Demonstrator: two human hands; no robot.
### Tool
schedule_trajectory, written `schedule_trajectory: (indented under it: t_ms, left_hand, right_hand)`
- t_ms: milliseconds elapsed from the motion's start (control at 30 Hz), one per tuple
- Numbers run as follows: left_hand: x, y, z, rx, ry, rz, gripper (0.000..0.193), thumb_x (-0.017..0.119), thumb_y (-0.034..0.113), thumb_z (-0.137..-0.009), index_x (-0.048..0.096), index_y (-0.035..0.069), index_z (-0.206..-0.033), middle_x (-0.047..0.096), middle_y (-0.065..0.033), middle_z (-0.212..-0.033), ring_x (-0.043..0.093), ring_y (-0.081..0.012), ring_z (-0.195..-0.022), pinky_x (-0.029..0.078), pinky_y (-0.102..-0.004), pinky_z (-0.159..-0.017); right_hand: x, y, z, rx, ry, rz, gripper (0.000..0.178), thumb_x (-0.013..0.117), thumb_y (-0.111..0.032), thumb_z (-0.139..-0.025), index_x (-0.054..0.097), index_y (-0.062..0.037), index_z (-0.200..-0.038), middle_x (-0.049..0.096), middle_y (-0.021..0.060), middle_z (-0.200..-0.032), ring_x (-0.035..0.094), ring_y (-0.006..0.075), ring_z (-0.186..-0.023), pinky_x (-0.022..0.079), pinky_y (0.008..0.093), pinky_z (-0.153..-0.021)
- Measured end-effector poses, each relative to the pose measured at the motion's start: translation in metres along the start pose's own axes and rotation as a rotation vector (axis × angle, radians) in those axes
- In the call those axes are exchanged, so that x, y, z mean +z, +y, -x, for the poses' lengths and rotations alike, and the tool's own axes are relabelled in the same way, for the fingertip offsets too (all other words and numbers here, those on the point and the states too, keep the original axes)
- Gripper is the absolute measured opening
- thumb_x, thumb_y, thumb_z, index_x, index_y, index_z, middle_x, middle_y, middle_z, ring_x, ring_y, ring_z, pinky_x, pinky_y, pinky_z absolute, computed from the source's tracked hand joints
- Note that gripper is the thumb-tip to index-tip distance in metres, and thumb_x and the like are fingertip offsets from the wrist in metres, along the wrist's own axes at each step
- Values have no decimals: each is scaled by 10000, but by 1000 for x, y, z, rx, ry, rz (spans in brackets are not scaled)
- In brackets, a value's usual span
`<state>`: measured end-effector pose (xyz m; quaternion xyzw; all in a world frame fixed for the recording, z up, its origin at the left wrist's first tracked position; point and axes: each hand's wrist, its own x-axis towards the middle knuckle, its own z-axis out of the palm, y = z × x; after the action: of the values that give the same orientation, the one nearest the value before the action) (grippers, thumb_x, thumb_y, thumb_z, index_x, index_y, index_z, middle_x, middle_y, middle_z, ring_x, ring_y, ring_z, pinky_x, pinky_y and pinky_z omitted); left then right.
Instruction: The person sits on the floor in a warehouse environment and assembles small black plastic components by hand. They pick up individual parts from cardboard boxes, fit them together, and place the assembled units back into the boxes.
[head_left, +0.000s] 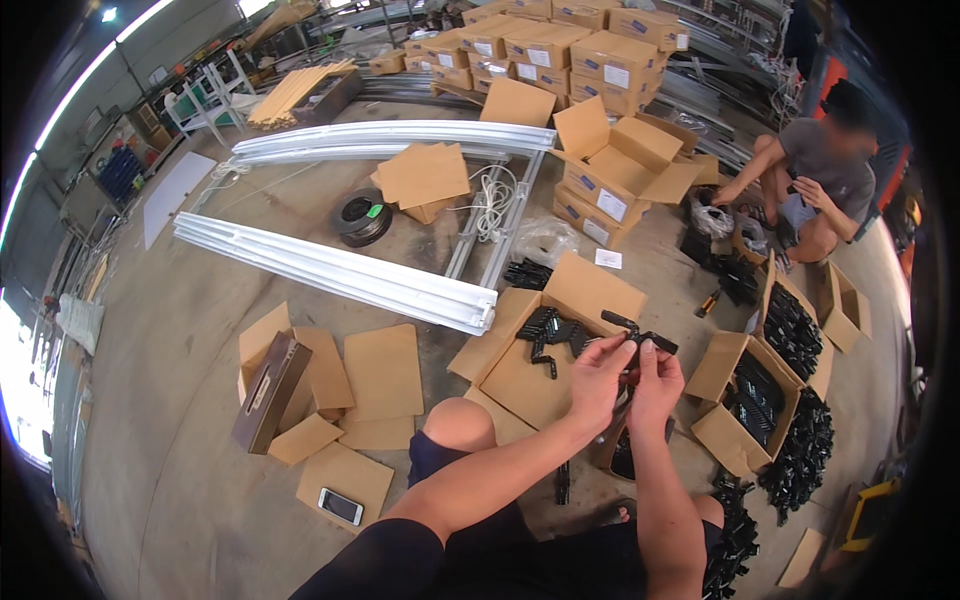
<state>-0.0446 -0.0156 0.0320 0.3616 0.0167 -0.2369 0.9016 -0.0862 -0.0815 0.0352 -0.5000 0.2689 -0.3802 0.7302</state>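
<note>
A small black part with two stubby arms (622,321) is pinched between my two hands, above the right side of an open cardboard box. My left hand (598,375) has thumb and fingertips closed on its left side. On its other side my right hand (655,378) grips it in the same way. Whether it is one piece or two joined pieces I cannot tell, as my fingertips cover the middle. The open cardboard box (520,375) below holds several similar black parts (548,330) at its far end.
Black parts fill a box (757,400) at my right, with loose heaps (800,450) beside it. White metal rails (340,268) lie ahead. A phone (341,506) rests on cardboard at my left. Another person (825,170) crouches at the far right. Stacked cartons (540,45) stand behind.
</note>
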Motion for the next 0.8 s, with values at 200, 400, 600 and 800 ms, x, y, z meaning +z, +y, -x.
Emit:
schedule_trajectory:
  t_ms: [200, 400, 600, 800]
  left_hand:
    - [-4, -2, -2, 1, -21, 18, 218, 731, 95, -979, 687, 8, -1174, 734, -45, -1094, 666, -84, -956, 538, -253, -811]
    - [-5, -3, -2, 3, -44, 39, 195, 728, 103, -983, 692, 21, -1157, 737, -38, -1071, 663, -84, -931, 540, -252, -773]
    - [-3, -2, -1, -6, -37, 39, 180, 728, 105, -984, 696, 26, -1143, 736, -36, -1060, 663, -84, -913, 549, -260, -738]
    - [-4, -6, -5, -9, -38, 43, 171, 728, 110, -985, 698, 26, -1131, 736, -37, -1044, 658, -83, -861, 544, -252, -709]
  right_hand:
    - [3, 2, 2, -48, 28, 60, 104, 688, -129, -1014, 656, -34, -989, 642, -6, -795, 550, 46, -623, 488, 231, -542]
    - [10, -3, 7, -53, 44, 69, 166, 704, -183, -1016, 645, -33, -974, 633, -5, -769, 544, 54, -600, 494, 237, -543]
    - [7, -5, 2, -18, 36, 41, 134, 676, -139, -1023, 629, -14, -1016, 632, 9, -778, 567, 64, -627, 538, 254, -570]
    - [-7, 9, -6, -1, -14, 53, 125, 684, -138, -1019, 630, -25, -1017, 644, 8, -780, 574, 66, -626, 532, 251, -557]
